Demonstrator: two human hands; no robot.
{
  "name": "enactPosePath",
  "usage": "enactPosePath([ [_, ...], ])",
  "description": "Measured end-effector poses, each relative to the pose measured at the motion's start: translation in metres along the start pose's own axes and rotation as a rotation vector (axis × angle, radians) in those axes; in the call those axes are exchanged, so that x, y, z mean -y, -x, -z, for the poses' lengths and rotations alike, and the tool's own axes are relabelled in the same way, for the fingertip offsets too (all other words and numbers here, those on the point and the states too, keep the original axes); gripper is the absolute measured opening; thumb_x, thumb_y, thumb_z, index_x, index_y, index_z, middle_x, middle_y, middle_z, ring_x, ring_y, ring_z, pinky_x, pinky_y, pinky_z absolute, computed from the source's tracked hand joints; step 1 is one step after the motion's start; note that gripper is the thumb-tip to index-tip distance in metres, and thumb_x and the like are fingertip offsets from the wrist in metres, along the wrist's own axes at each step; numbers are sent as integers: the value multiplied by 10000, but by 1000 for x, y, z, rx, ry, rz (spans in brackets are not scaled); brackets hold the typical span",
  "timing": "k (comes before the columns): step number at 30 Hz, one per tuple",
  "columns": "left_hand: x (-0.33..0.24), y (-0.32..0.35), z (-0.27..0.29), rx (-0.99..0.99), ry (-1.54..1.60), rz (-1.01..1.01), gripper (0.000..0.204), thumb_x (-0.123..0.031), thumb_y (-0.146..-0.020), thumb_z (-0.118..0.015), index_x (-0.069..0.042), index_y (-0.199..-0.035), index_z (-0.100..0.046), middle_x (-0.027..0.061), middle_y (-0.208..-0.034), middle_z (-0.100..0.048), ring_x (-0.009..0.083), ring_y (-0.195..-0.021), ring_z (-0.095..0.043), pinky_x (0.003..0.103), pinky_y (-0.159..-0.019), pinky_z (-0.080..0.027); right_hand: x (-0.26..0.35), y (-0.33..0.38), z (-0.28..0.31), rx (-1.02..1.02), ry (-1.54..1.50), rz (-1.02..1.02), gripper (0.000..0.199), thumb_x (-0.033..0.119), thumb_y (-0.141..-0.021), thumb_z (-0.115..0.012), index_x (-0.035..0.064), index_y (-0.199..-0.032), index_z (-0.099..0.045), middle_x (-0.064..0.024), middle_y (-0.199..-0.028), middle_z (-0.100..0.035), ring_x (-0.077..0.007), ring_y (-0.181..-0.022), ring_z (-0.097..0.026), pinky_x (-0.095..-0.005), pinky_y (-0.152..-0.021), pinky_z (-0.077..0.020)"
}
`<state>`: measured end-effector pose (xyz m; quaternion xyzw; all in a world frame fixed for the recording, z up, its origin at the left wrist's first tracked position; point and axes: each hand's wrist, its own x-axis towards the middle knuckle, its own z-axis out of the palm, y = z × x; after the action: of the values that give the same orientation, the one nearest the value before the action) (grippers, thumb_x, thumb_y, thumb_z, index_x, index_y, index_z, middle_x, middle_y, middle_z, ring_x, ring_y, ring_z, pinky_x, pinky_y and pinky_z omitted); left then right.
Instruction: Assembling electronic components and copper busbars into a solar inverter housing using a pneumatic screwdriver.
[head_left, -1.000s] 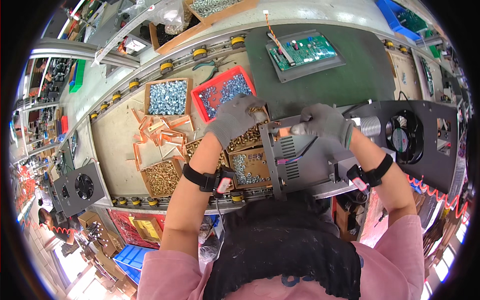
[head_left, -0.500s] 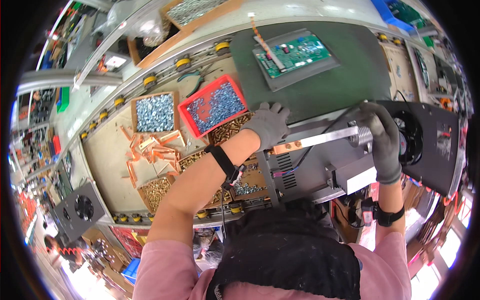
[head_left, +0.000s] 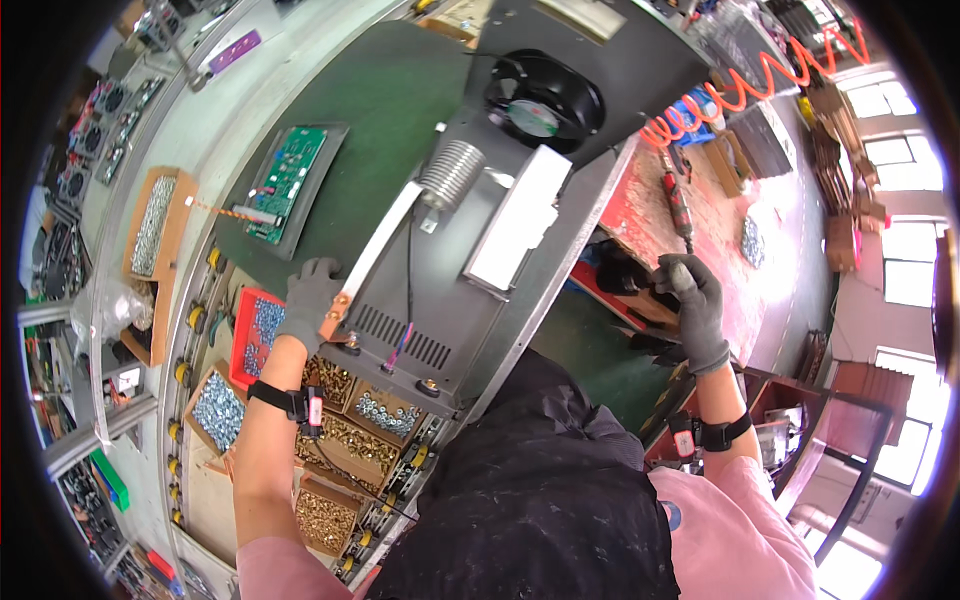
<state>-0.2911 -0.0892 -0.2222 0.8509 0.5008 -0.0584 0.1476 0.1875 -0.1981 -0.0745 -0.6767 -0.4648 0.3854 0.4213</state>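
Note:
My left hand (head_left: 312, 302), in a grey glove, rests at the chassis edge beside the copper end of a metal strip (head_left: 378, 245). Its fingers are apart, partly lying over the edge. The strip runs to a ribbed silver cylinder (head_left: 453, 175) on the dark metal chassis (head_left: 425, 315). Out to the right, my gloved right hand (head_left: 697, 312) is raised with curled fingers; what they hold, if anything, cannot be made out. Just beyond its fingertips is a red-and-black power screwdriver (head_left: 678, 205) under an orange coiled hose (head_left: 745, 88).
A green circuit board (head_left: 292, 185) lies on the dark green mat (head_left: 375, 95). Left of the chassis are a red bin (head_left: 243, 335) of screws and several cardboard trays of brass fasteners (head_left: 325, 520). A black fan (head_left: 540, 105) sits in the chassis panel. A worn red table (head_left: 640, 195) stands right.
My view has turned to the right. My right hand has left the ribbed cylinder and moved out over the right side. My left hand stays by the copper end.

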Motion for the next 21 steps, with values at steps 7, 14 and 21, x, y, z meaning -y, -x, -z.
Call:
enactPosePath([
  [7, -42, -24, 30, 161, -100, 70, 455, -255, -675, -676, -121, -1108, -636, 37, -1241, -490, 263, -1185, -418, 429, -870, -371, -123, -81, 136, -159, 30, -173, 230, 185, -917, -569, -10, -1020, -634, -57, -816, -634, -114, -741, -579, -249, -680, -472],
  [14, -31, -29, 13, 99, 44, 172, 221, -207, -738, -598, -216, -933, -701, 45, -1218, -526, 257, -1193, -432, 413, -924, -365, -253, -210, 222, -168, 1015, -196, 735, 489, -798, -607, 28, -1330, -395, -267, -1169, -526, -383, -1070, -544, -467, -871, -443],
  [21, -33, 4, 29, 104, -75, 137, 272, -183, -726, -622, -266, -978, -685, 27, -1234, -510, 240, -1192, -434, 387, -937, -372, -253, -212, 178, -92, 1151, -262, 728, 474, -839, -588, -20, -1333, -382, -278, -1195, -511, -383, -1099, -524, -429, -915, -422],
])
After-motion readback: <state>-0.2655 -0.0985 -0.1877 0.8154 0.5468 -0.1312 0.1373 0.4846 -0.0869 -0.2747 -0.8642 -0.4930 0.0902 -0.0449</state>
